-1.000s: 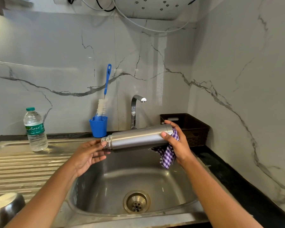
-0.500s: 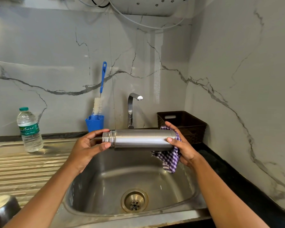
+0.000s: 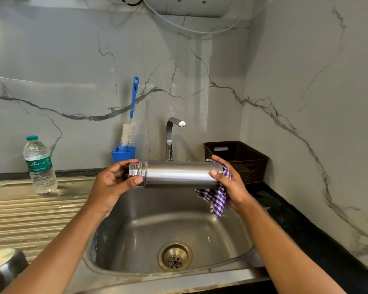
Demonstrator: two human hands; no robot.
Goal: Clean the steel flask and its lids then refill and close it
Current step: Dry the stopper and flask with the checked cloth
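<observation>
The steel flask [image 3: 179,174] lies level in the air above the sink basin [image 3: 136,234], its open threaded neck pointing left. My left hand [image 3: 113,185] pinches that neck between thumb and fingers. My right hand [image 3: 232,187] cups the flask's base through a purple checked cloth [image 3: 216,198], whose loose end hangs down toward the basin. No lid is on the flask. A plastic water bottle [image 3: 39,166] with a green cap stands upright on the draining board at the left.
A tap [image 3: 171,139] rises behind the flask. A blue cup [image 3: 123,153] holding a bottle brush [image 3: 132,115] stands left of the tap. A dark basket [image 3: 238,160] sits in the right corner. A steel bowl [image 3: 2,270] lies upside down at the lower left.
The flask has gone from tilted to level and risen slightly. My left hand moved from under the neck to pinching it. The right hand keeps the cloth against the base.
</observation>
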